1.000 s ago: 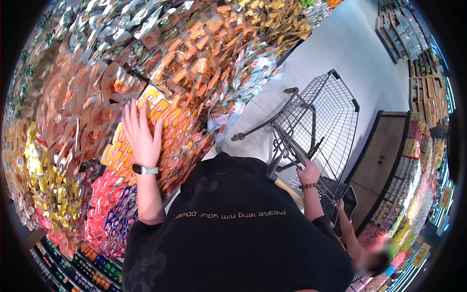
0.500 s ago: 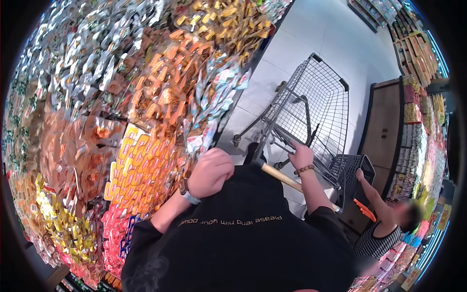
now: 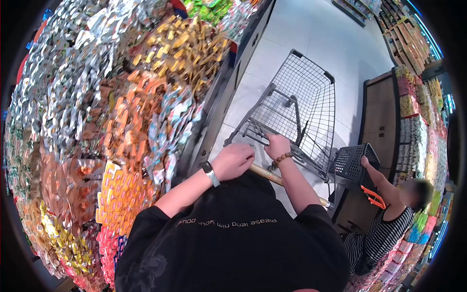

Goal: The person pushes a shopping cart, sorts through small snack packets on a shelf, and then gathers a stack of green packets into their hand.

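Observation:
A grey wire shopping cart (image 3: 311, 92) stands in front of me, its basket without goods. My left hand (image 3: 234, 162), a watch at the wrist, is curled over the left end of the cart's light yellow handle (image 3: 266, 174). Just forward of that handle, my right hand (image 3: 278, 148) reaches over it, a beaded bracelet at the wrist. Its index finger points ahead while the other fingers curl under, out of sight by the cart's rear frame. What these fingers hold, if anything, is hidden.
Packaged snacks (image 3: 129, 194) fill a slanted display at my left, behind a dark edge (image 3: 214, 112). On the right a person (image 3: 389, 231) in a striped top touches a dark basket (image 3: 352, 163) with an orange handle (image 3: 373, 196). Shelves of goods (image 3: 413, 151) stand behind.
My left hand has moved forward and right onto the handle's end. The view has shifted, so cart and right hand appear further left. More of the person at right shows.

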`<control>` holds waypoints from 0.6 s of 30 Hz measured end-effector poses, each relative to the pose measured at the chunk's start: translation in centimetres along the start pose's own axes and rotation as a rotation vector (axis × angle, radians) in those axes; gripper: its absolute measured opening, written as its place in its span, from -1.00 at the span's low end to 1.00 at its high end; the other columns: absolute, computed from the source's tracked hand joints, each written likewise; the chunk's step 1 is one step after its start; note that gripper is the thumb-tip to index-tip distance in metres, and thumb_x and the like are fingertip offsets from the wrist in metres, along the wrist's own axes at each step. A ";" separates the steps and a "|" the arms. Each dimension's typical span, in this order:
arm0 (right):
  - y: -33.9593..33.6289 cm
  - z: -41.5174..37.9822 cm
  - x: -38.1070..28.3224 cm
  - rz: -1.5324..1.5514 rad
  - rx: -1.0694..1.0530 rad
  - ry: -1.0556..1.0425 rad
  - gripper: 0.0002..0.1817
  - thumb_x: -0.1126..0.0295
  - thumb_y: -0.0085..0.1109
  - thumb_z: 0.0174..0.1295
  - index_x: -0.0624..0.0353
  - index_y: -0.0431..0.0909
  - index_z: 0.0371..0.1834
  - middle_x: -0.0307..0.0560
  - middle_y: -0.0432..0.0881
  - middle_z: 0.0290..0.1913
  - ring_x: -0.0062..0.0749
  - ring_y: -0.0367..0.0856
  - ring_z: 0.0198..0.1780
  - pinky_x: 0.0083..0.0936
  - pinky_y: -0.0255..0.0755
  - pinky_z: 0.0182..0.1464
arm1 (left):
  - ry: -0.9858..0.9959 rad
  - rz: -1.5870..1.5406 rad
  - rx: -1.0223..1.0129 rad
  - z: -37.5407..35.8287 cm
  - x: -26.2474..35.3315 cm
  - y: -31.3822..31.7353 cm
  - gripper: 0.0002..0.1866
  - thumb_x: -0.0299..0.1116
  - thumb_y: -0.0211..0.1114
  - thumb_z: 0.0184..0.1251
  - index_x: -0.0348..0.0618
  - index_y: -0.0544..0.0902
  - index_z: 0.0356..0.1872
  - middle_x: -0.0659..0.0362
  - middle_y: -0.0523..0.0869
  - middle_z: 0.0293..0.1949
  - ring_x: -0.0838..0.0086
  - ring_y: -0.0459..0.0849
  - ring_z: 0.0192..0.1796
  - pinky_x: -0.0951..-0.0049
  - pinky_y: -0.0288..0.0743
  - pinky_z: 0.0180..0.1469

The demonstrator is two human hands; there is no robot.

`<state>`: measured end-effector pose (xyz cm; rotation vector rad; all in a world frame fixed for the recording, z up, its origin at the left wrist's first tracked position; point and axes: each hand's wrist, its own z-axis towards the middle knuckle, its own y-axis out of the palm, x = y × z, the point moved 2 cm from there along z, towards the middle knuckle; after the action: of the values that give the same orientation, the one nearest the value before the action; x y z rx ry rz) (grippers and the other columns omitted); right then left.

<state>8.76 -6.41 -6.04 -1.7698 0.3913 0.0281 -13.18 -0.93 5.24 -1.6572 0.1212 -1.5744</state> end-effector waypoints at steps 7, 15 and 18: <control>-1.3 5.8 4.0 0.016 -0.068 -0.033 -0.66 0.12 0.54 0.15 0.05 0.73 -0.11 0.04 0.83 -0.18 0.01 0.82 -0.08 -0.12 0.70 -0.02 | -0.071 0.268 0.085 10.7 -3.7 3.3 -0.87 -0.30 0.32 0.39 -0.12 0.67 -0.28 0.10 0.69 -0.28 0.11 0.70 -0.09 0.09 0.55 -0.01; -5.1 10.5 7.5 0.247 0.040 -0.103 -0.51 0.15 0.52 0.18 0.01 0.68 0.16 0.07 0.81 -0.04 0.05 0.78 0.05 -0.09 0.67 0.09 | -0.302 0.385 -0.039 17.9 -9.4 6.2 -0.78 -0.17 0.33 0.39 -0.10 0.74 -0.19 0.11 0.77 -0.12 0.18 0.70 0.10 0.12 0.48 0.15; -8.7 9.1 9.4 0.541 0.299 -0.233 -0.58 0.54 0.38 0.20 0.14 0.70 0.17 0.07 0.76 0.11 0.04 0.74 0.15 -0.21 0.63 0.19 | -0.372 0.354 0.000 19.9 -9.4 5.8 -0.76 -0.15 0.33 0.44 -0.09 0.76 -0.17 0.11 0.81 -0.08 0.15 0.72 0.12 0.11 0.46 0.17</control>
<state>21.71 1.53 -2.13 -1.3078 0.6559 0.5284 4.68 10.44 -3.15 -1.7861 0.2058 -0.9883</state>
